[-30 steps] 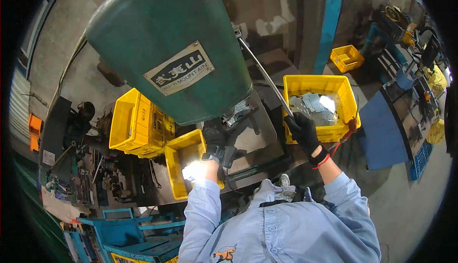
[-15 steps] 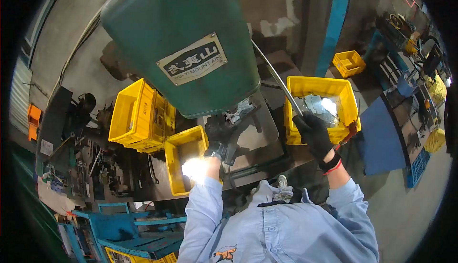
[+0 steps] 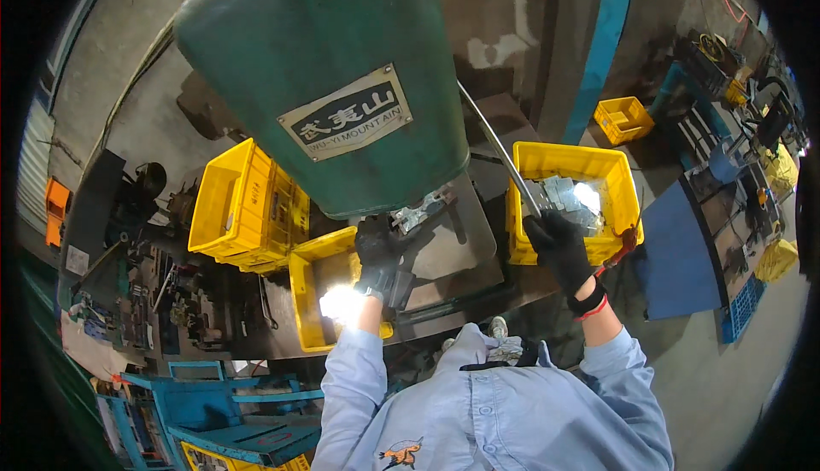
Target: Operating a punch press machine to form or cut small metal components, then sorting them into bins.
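A green machine with a rounded head cover [image 3: 325,61] and a nameplate stands before me. My right hand [image 3: 559,245], black-gloved, is closed round the lower end of its long metal lever [image 3: 500,146]. Under the head, my left hand [image 3: 376,253], also black-gloved, is beside a metal workpiece or fixture [image 3: 423,209] on the machine's flat table [image 3: 465,253]. Its fingertips blend into the dark area under the head, so I cannot see what they touch. A yellow bin [image 3: 309,300] sits just left of that hand. Flat grey metal pieces [image 3: 564,193] lie in a yellow bin [image 3: 521,245] beside my right hand.
Stacked yellow crates [image 3: 243,206] stand at the left, near a bench crowded with tools [image 3: 171,300]. A blue metal stool or frame [image 3: 205,407] is at lower left. To the right are a blue panel [image 3: 679,253] and a cluttered workbench [image 3: 735,240].
My left hand has drawn slightly left, away from the metal piece under the head. My right hand has shifted slightly downward and left, still on the lever.
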{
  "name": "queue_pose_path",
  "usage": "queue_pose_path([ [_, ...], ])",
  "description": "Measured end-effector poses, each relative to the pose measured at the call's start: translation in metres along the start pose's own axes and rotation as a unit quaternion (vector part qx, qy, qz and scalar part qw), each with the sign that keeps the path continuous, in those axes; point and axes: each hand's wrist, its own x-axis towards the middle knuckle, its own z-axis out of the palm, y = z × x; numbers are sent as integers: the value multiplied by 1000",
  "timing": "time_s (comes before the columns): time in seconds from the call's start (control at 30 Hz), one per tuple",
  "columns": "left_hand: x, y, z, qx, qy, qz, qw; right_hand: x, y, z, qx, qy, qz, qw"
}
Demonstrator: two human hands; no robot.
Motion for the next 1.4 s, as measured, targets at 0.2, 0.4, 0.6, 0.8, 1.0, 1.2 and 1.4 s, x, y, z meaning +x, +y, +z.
queue_pose_path([
  [0.2,3,6,-9,-38,0,17,999,9,20,4,4,3,-15,1000],
  [0.4,6,-5,-8,-38,-29,41,998,23,62,11,-79,31,-122,989],
  [0.6,2,-8,11,-65,-18,17,998,31,77,28,-51,52,-128,989],
  [0.8,2,8,-5,-22,-45,78,996,45,122,41,48,77,-142,986],
  [1.0,-9,-26,30,47,18,93,994,53,127,48,47,55,-109,991],
  [1.2,-2,-9,19,-7,-73,19,997,62,136,50,-16,94,-203,974],
  [1.4,-2,-5,9,19,-73,76,994,64,134,52,-45,91,-184,978],
])
